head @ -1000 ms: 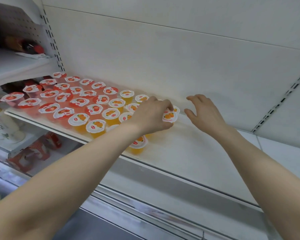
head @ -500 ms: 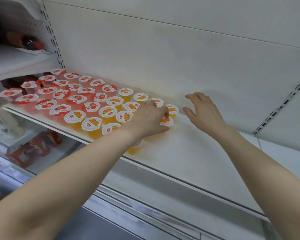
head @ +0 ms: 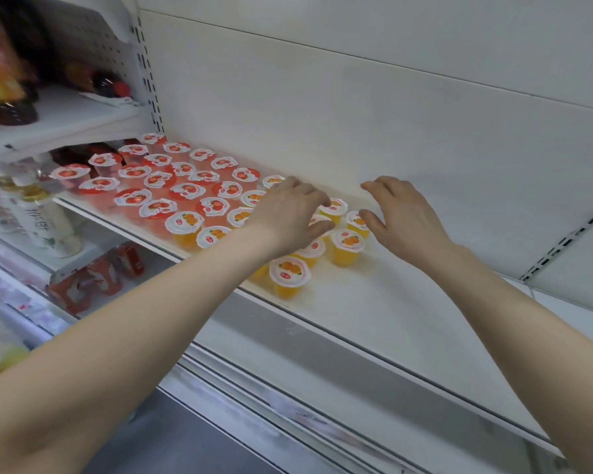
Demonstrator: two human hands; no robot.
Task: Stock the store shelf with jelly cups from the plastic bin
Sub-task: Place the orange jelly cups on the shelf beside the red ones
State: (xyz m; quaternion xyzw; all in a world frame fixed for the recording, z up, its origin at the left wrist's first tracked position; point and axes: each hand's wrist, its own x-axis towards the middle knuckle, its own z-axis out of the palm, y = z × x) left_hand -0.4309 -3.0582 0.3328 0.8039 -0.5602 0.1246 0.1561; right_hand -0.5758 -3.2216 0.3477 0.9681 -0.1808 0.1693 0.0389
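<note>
The left hand (head: 288,213) reaches in over the front edge of the shelf (head: 425,302), palm down. Its fingers and thumb are curled round an orange jelly cup (head: 319,219), of which only a sliver of the lid shows between them. The right hand (head: 403,222) is just to the right, palm down, with its fingers loosely bent and spread and nothing in them. Its thumb lies just beside the rightmost cup of the group; whether it touches that cup cannot be told.

Toward the shelf's left end the red jelly cups (head: 158,181) stand upright in slanting rows that run from the back edge to the front edge. Right of them, near the middle of the shelf, the orange jelly cups (head: 348,240) stand close together, partly hidden under the left hand and wrist. One of these (head: 290,271) sits nearest the front edge, just beside the left forearm. The right half of the shelf is plain white, and the white back panel (head: 356,114) rises behind it.

At the far left an upper shelf (head: 65,118) carries dark bottles (head: 11,111), which are blurred. Below the level of the cups, also at the left, a white bottle (head: 45,220) stands upright, and red packets (head: 93,278) lie lower down.
</note>
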